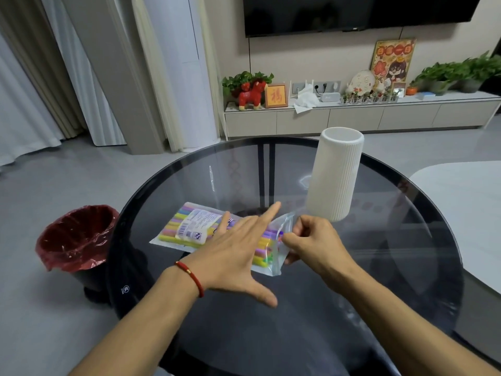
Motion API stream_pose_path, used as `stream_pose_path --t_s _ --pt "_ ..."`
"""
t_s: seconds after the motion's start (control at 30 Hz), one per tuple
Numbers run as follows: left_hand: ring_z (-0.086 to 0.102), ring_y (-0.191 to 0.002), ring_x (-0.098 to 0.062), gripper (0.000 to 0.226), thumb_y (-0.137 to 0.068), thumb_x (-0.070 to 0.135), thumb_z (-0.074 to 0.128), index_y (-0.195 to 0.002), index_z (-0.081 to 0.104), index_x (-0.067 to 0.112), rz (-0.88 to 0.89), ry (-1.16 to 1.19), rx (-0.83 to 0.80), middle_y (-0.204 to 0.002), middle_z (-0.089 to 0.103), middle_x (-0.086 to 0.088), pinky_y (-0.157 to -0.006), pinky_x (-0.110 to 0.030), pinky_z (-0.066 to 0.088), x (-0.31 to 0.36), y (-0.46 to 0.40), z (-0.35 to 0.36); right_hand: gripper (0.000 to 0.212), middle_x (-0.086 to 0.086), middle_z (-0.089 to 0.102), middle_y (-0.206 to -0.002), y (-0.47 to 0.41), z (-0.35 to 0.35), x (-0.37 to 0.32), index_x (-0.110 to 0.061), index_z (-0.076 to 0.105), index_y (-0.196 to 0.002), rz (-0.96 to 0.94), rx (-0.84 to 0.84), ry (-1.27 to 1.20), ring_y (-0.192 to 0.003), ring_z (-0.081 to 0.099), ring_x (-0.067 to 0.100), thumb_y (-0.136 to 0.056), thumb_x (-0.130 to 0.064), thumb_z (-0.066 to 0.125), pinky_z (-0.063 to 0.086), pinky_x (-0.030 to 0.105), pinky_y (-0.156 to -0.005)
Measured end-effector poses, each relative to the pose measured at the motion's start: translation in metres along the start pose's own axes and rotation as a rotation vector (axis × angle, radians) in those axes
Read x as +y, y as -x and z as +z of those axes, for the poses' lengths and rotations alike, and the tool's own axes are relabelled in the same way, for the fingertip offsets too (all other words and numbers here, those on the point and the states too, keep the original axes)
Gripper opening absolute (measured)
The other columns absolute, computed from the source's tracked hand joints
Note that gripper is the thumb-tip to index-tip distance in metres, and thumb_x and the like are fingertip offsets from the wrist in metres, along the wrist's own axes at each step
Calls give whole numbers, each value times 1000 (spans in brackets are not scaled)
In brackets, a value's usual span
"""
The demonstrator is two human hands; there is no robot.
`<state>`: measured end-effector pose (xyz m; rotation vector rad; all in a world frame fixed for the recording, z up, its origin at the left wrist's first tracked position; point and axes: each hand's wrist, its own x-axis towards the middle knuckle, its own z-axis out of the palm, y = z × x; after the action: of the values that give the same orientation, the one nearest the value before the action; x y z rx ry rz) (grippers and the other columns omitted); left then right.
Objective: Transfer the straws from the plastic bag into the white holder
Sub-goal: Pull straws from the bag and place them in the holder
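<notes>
Two bare hands work over a round dark glass desk (352, 308). The left hand (238, 251), with a red cord bracelet (191, 278) on its wrist, lies flat with fingers spread on top of the clear plastic bag (184, 234), pressing it down. Inside the bag the coloured straws (173, 226) lie bundled under a white label. The right hand (311, 240) is clenched in a pinch on the bag's open end, lifting its edge slightly. The white ribbed holder (334, 177) stands upright just beyond the right hand, apart from the bag. A bin with a red liner (78, 237) sits on the floor, left of the desk.
</notes>
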<state>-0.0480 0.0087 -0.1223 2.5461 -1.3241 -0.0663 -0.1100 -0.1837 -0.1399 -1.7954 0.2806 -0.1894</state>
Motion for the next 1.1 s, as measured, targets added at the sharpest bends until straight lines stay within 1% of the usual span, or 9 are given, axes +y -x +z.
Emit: stream_pose_path --t_s 0.13,0.3,0.4,0.5,0.6,0.8,0.9,1.03,1.1 --pt "57 -106 -16 116 -65 46 84 -154 13 25 -22 8 304 -117 61 6 -107 -44 39 -14 -10 -1 16 13 76 -61 1 0 1 -4 51 -79 1 -43 63 -56 76 30 -78 -4 67 65 58 -65" --pt "55 -97 -11 102 -63 45 83 -147 27 29 -53 10 317 -106 56 13 -99 -38 38 -22 -12 6 21 -14 67 -88 2 4 0 -28 58 -90 -451 243 619 -63 56 3 -82 -26 78 57 36 -61" --pt "54 -95 -10 99 -61 46 81 -144 29 31 -60 41 316 -104 55 14 -98 -37 37 -24 -10 7 18 -25 77 -101 2 8 -7 -36 74 -104 -430 83 536 -53 55 -7 -88 -39 68 60 32 -66" --pt "53 -99 -11 95 -63 47 79 -142 30 32 -61 37 307 -109 56 13 -99 -39 36 -21 -11 9 18 -36 74 -104 1 10 -5 -39 75 -105 -350 -138 348 -38 65 15 -97 -35 59 57 26 -50" --pt "53 -104 -9 95 -63 50 80 -141 29 34 -80 52 307 -114 56 13 -100 -36 35 -21 -9 11 18 -27 78 -107 -4 6 -1 -37 79 -113 -329 -241 240 -34 59 20 -100 -32 67 51 24 -40" --pt "54 -107 -12 81 -65 53 79 -133 38 35 -93 -17 345 -121 57 13 -99 -39 37 -23 0 13 9 2 76 -64 -11 1 2 -21 86 -96 -219 -176 93 -41 55 16 -93 -18 78 46 26 -43" --pt "55 -102 -13 75 -67 49 79 -130 41 36 -139 -50 361 -116 59 15 -96 -39 37 -27 3 11 5 25 76 -75 -13 -22 0 -7 82 -95 -133 -90 -5 -54 63 25 -93 -8 77 56 30 -51" --pt "57 -95 -14 72 -66 47 80 -125 42 36 -173 -40 352 -103 62 14 -93 -39 38 -25 3 12 19 20 72 -103 -4 -23 0 -12 72 -112 -98 -97 -75 -77 77 31 -95 -14 76 62 29 -54" --pt "57 -95 -15 71 -66 48 80 -126 41 36 -175 -54 331 -103 62 14 -93 -40 38 -22 2 13 19 18 72 -100 -4 -12 2 -12 71 -109 -137 -103 -25 -76 76 32 -92 -16 79 61 33 -54"
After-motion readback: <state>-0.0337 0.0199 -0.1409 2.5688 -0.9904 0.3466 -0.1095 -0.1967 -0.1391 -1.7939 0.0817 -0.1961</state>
